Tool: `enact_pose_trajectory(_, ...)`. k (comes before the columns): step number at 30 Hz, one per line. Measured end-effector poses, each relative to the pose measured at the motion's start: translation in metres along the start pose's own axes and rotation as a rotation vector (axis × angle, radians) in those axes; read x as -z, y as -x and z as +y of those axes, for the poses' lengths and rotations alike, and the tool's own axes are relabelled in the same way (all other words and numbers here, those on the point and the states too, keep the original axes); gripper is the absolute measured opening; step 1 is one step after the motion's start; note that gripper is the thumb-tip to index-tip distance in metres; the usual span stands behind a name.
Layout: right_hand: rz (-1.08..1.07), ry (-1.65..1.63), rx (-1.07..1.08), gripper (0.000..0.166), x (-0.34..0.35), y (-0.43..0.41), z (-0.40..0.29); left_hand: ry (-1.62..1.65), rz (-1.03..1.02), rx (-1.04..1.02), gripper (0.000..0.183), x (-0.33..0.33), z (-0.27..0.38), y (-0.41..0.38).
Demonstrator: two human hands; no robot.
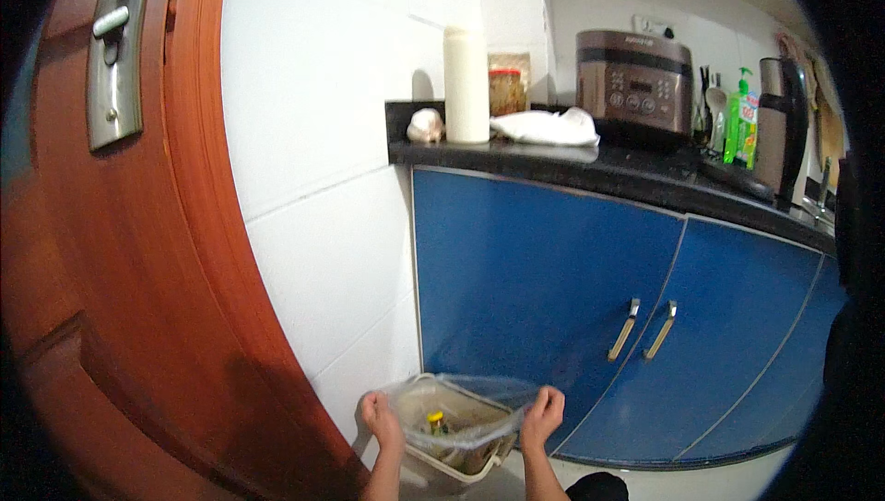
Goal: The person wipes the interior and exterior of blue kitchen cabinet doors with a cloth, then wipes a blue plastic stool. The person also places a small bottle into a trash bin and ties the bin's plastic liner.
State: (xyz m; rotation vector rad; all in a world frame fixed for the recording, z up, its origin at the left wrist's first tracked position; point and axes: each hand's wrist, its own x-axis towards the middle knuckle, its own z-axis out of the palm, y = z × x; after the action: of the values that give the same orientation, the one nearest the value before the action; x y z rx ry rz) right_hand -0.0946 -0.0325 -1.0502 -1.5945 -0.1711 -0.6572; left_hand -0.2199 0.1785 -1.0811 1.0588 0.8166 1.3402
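Observation:
A clear plastic bag (477, 390) is stretched wide between my two hands, its mouth spread above a bin. My left hand (382, 421) is closed on the bag's left edge, beside the white wall. On the other side, my right hand (543, 418) grips the right edge, in front of the blue cabinet. Beneath the film stands a cream rectangular waste bin (470, 477) on the floor. A small bottle with a yellow cap (435, 420) shows inside it through the bag. Other contents of the bin are blurred by the plastic.
A brown wooden door (104, 238) with a metal handle (110, 22) stands left. Blue cabinet doors (539, 273) carry metal handles. On the black counter (511, 157) are garlic (425, 126), a cream cylinder (467, 86), a white bag (543, 128), a rice cooker (632, 86) and a green soap bottle (741, 121).

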Motion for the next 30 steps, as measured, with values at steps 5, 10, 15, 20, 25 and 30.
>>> enact_pose_trajectory(5, -0.275, -0.539, -0.522, 0.012, 0.018, 0.005, 0.005, 0.140, -0.099, 0.293, 0.013, 0.009, 0.027, 0.002)
enact_pose_trajectory(10, -0.796, -0.190, -0.311, 0.047, 0.022, -0.021, -0.019, 0.157, -0.232, 0.348, 0.017, 0.011, 0.034, 0.006)
enact_pose_trajectory(15, -1.423, 0.563, 0.413, 0.102, 0.024, -0.051, -0.046, -0.442, -0.472, 0.085, 0.038, 0.030, 0.050, -0.008)
enact_pose_trajectory(20, -1.136, 0.760, 0.582, 0.018, 0.038, -0.051, -0.015, -0.939, -0.815, -0.034, 0.074, 0.022, 0.090, 0.009)
enact_pose_trajectory(25, -0.931, 0.527, 0.531, 0.011, 0.041, -0.046, -0.026, -1.114, -0.971, -0.217, 0.059, 0.048, 0.085, 0.009)
enact_pose_trajectory(30, -0.978, 0.696, 0.308, 0.012, 0.040, -0.050, -0.033, -1.086, -0.708, -0.501, 0.016, 0.058, 0.051, -0.005)
